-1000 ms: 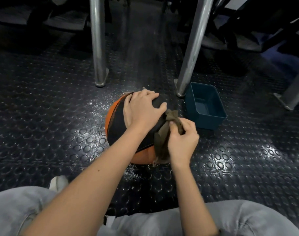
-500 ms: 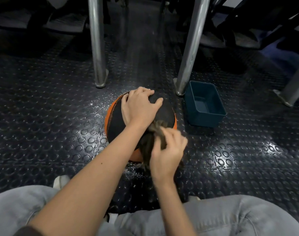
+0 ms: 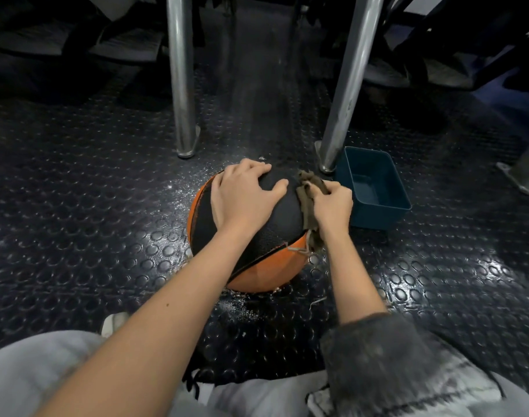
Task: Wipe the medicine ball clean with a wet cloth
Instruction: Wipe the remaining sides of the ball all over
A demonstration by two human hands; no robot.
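An orange and black medicine ball (image 3: 266,260) sits on the studded dark floor in front of my knees. My left hand (image 3: 243,195) lies spread flat over its top, fingers straight, holding it still. A brown wet cloth (image 3: 307,206) drapes down the ball's right side. My right hand (image 3: 332,204) grips that cloth and presses it against the ball's upper right flank. The ball's far side and underside are hidden.
A dark teal plastic tub (image 3: 374,188) with a little water stands right of the ball. Two metal posts (image 3: 182,76) (image 3: 347,82) rise behind the ball; another foot plate (image 3: 519,173) is at far right. My knees fill the bottom edge.
My right hand has swept the cloth from the ball's near lower side up to its upper right flank. My left hand stays on top.
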